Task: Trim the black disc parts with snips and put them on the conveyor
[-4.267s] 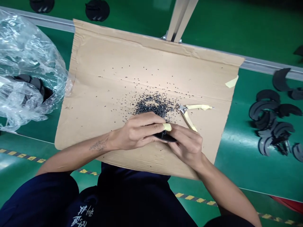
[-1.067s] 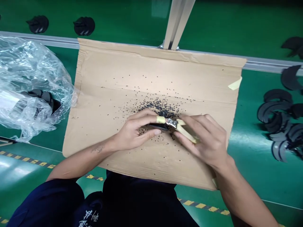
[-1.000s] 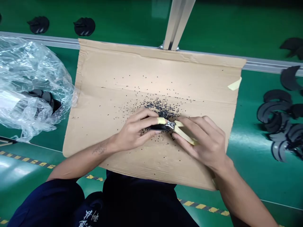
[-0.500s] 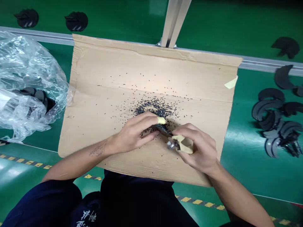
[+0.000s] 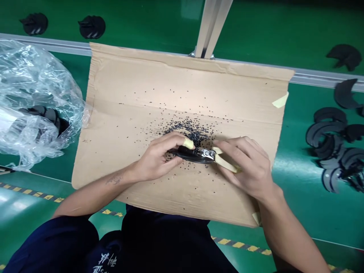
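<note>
Pinched in my left hand (image 5: 156, 155) is a curved black plastic part (image 5: 193, 156), held above the cardboard sheet (image 5: 127, 76). A strip of pale yellow tape wraps one finger of that hand. My right hand (image 5: 247, 163) is closed around small cutting pliers (image 5: 208, 154) with pale yellow handles. Their metal head points left and meets the black part near its right end; whether the blades touch it I cannot tell. Under and beyond the part lies a scatter of tiny black bits (image 5: 190, 131), densest just past my left fingertips.
A clear plastic bag (image 5: 42, 94) with black parts inside lies on the left. Several curved black parts (image 5: 330, 129) are heaped at the right on the green surface. Two black stacks (image 5: 91, 26) stand at the back left, behind a metal rail (image 5: 62, 46). An upright metal post (image 5: 213, 26) rises at the back.
The pliers have turned and their head has come up to the black part, which now lies more level and shows more. My right hand has shifted slightly right.
</note>
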The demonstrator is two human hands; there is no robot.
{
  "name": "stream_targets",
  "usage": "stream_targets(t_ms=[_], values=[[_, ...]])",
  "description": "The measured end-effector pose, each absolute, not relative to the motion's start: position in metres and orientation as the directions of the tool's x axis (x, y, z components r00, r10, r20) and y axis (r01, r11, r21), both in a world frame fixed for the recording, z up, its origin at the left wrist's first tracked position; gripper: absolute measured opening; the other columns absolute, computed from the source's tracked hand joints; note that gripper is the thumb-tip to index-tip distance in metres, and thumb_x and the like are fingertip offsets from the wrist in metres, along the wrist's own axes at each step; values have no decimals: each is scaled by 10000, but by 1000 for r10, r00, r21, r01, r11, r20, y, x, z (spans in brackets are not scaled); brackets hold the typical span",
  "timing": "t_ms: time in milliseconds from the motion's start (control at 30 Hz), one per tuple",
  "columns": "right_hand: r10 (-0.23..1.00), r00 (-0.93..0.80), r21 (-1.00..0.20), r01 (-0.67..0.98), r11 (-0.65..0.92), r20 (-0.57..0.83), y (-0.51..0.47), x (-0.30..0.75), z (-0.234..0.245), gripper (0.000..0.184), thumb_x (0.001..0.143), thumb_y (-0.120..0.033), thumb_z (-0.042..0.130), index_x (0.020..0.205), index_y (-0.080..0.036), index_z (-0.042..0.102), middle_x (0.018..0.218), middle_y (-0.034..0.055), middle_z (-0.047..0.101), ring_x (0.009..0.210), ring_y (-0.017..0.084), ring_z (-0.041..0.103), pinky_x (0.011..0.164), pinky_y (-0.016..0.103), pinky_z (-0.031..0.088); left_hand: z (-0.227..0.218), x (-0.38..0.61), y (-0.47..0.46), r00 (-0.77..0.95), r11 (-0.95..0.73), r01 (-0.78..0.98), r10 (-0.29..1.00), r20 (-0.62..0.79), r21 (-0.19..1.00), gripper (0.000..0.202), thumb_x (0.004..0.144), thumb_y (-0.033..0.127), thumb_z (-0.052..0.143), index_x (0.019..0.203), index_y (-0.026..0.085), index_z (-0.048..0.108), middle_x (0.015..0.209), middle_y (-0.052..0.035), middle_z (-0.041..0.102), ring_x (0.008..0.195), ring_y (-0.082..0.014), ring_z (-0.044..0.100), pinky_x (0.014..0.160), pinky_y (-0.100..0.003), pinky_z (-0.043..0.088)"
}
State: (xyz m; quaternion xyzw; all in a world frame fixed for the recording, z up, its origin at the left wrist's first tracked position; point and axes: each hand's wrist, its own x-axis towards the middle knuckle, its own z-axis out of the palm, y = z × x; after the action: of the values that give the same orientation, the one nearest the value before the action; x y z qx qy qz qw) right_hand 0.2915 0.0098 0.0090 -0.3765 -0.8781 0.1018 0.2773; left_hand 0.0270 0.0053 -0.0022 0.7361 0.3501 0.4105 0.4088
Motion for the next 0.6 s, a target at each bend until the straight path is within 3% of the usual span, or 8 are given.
stream_targets(t_ms=[133,600], values=[[694,-569,-320,623,714,441,10,291,9,302,963,-243,642,1263,-224,611,927,70,734,736,195,611,623,343,447,-2,27,5,425,-397,140,852,307,907,264,897,63,665,1135,177,674,1039,-74,716,982,-152,693,797,-257,610],[707,-547,-301,653,695,448,1,285,12,314,943,-185,682,1255,-214,659,857,51,712,710,173,598,625,313,450,-3,31,1,405,-364,67,861,308,929,237,888,18,667,1072,165,689,984,-58,747,908,-109,734,780,-182,605]])
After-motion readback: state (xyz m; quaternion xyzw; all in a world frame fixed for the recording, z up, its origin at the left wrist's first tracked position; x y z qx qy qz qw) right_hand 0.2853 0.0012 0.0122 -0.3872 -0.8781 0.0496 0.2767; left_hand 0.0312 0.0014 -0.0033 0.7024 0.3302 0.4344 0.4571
